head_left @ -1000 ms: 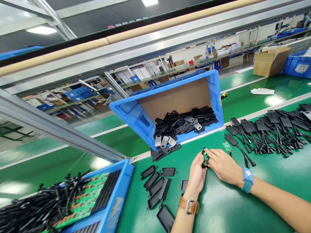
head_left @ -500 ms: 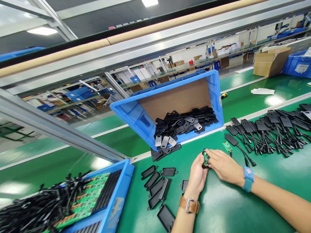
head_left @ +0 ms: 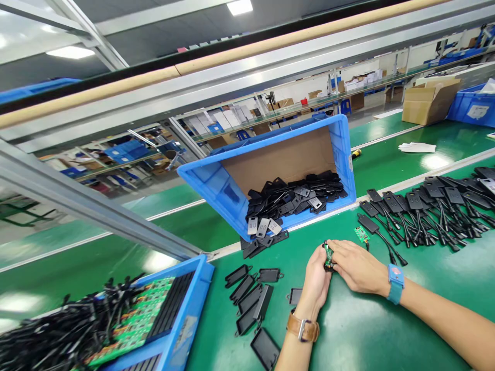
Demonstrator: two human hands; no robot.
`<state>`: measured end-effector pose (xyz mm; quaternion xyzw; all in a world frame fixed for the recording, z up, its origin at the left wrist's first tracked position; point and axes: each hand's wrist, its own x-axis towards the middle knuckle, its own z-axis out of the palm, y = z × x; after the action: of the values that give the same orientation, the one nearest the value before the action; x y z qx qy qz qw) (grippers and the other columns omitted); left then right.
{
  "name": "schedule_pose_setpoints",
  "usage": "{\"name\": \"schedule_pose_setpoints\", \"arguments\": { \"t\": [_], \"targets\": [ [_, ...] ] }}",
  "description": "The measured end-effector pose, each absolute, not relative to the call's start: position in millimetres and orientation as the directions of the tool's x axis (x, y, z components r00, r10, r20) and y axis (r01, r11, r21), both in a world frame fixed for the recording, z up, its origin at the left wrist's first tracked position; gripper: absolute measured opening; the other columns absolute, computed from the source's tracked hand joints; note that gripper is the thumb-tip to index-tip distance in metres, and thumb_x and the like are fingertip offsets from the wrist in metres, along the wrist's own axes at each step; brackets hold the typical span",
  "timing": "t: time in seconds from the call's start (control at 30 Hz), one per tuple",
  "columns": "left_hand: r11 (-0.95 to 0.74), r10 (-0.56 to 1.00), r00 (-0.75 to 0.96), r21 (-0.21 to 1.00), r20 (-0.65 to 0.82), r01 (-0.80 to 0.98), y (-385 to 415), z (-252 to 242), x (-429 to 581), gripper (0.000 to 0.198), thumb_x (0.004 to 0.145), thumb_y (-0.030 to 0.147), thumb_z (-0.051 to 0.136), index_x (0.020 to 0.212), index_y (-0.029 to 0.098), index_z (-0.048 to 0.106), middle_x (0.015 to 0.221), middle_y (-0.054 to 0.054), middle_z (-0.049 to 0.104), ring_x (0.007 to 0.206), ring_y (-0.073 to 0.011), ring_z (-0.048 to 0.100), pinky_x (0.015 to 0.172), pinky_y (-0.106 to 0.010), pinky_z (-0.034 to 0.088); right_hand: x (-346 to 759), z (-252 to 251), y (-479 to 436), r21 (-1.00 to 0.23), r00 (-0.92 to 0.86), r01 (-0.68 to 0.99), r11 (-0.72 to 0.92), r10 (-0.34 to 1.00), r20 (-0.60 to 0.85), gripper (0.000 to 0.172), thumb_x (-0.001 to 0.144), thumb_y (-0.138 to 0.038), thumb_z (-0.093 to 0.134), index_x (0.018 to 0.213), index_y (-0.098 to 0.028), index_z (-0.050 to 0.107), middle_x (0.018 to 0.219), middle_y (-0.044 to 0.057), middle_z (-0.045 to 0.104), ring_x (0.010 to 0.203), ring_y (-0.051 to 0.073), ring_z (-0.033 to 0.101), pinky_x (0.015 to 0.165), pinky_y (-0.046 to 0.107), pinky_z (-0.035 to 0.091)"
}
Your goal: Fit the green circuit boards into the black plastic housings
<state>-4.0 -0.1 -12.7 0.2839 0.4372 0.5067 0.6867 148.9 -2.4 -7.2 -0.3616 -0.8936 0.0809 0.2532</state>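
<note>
My left hand (head_left: pixel 316 281) and my right hand (head_left: pixel 358 267) meet over the green mat, both gripping a small green circuit board in a black shell (head_left: pixel 328 255). A brown watch strap is on my left wrist, a blue one on my right. Just right of my fingers lie a loose green board (head_left: pixel 361 233) and a black part with a cable (head_left: pixel 377 232). Empty black shells (head_left: pixel 251 301) lie to the left of my left hand.
A tipped blue bin (head_left: pixel 340 149) lined with cardboard holds many black shells behind my hands. Cabled black parts (head_left: pixel 429 206) are piled at the right. A blue tray (head_left: pixel 185 319) with green boards and cables sits at the lower left. A white glove (head_left: pixel 417 147) lies on the far belt.
My hands have stayed together on the small board, shifting only slightly. The view has drifted a little.
</note>
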Motion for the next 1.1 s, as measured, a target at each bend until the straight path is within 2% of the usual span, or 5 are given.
{"name": "schedule_pose_setpoints", "arguments": {
  "t": [0.27, 0.6, 0.87, 1.0, 1.1],
  "targets": [
    [0.166, 0.986, 0.055, 0.920, -0.157, -0.355, 2.7, -16.5, -1.0, 0.035, 0.076, 0.026, 0.073, 0.110, 0.019, 0.070, 0.115, -0.010, 0.070, 0.113, -0.0236, 0.060, 0.101, -0.034, 0.041, 142.8, -13.3, -5.6, -0.185, -0.632, 0.646, 0.741, 0.654, 0.416, 0.044, 0.092, -0.016, 0.046, 0.135, -0.004, 0.051, 0.150, 0.023, 0.042, 0.139, 0.034, 0.040, 0.113, 0.050, 0.040],
    [0.055, 0.998, 0.003, 0.965, -0.057, -0.257, 3.7, -14.5, -2.4, 0.029, 0.081, 0.028, 0.068, 0.109, 0.019, 0.069, 0.112, -0.008, 0.070, 0.105, -0.0212, 0.062, 0.098, -0.033, 0.044, 139.2, -4.3, -9.2, -0.183, -0.563, 0.661, 0.727, 0.642, 0.520, 0.028, 0.097, -0.017, 0.046, 0.119, -0.008, 0.060, 0.145, 0.021, 0.046, 0.133, 0.034, 0.044, 0.105, 0.051, 0.045],
    [0.063, 0.997, -0.022, 0.965, -0.071, -0.253, 4.7, -10.7, -8.0, 0.037, 0.080, 0.037, 0.073, 0.111, 0.018, 0.066, 0.101, -0.007, 0.070, 0.085, -0.0168, 0.063, 0.083, -0.030, 0.049, 138.9, -2.7, -10.1, -0.183, -0.526, 0.693, 0.697, 0.663, 0.532, 0.019, 0.101, -0.022, 0.046, 0.095, -0.016, 0.063, 0.095, 0.010, 0.065, 0.085, 0.023, 0.056, 0.074, 0.037, 0.045],
    [0.025, 0.999, -0.031, 0.960, -0.035, -0.279, 3.4, -8.4, -7.1, 0.032, 0.083, 0.036, 0.070, 0.109, 0.018, 0.063, 0.097, -0.005, 0.068, 0.083, -0.0157, 0.064, 0.084, -0.031, 0.049, 138.1, -5.0, -11.8, -0.280, -0.500, 0.670, 0.688, 0.696, 0.515, 0.017, 0.101, -0.023, 0.046, 0.101, -0.017, 0.062, 0.096, 0.009, 0.068, 0.083, 0.021, 0.060, 0.074, 0.034, 0.043],
    [-0.003, 0.999, -0.038, 0.932, -0.011, -0.361, 1.9, -6.5, -5.6, 0.027, 0.086, 0.035, 0.068, 0.106, 0.020, 0.060, 0.092, -0.002, 0.066, 0.089, -0.0176, 0.067, 0.089, -0.034, 0.050, 135.5, -3.1, -14.5, -0.512, -0.418, 0.595, 0.619, 0.783, 0.461, 0.012, 0.100, -0.026, 0.050, 0.101, -0.020, 0.061, 0.096, 0.006, 0.070, 0.084, 0.020, 0.063, 0.073, 0.030, 0.044]
  ]
}}
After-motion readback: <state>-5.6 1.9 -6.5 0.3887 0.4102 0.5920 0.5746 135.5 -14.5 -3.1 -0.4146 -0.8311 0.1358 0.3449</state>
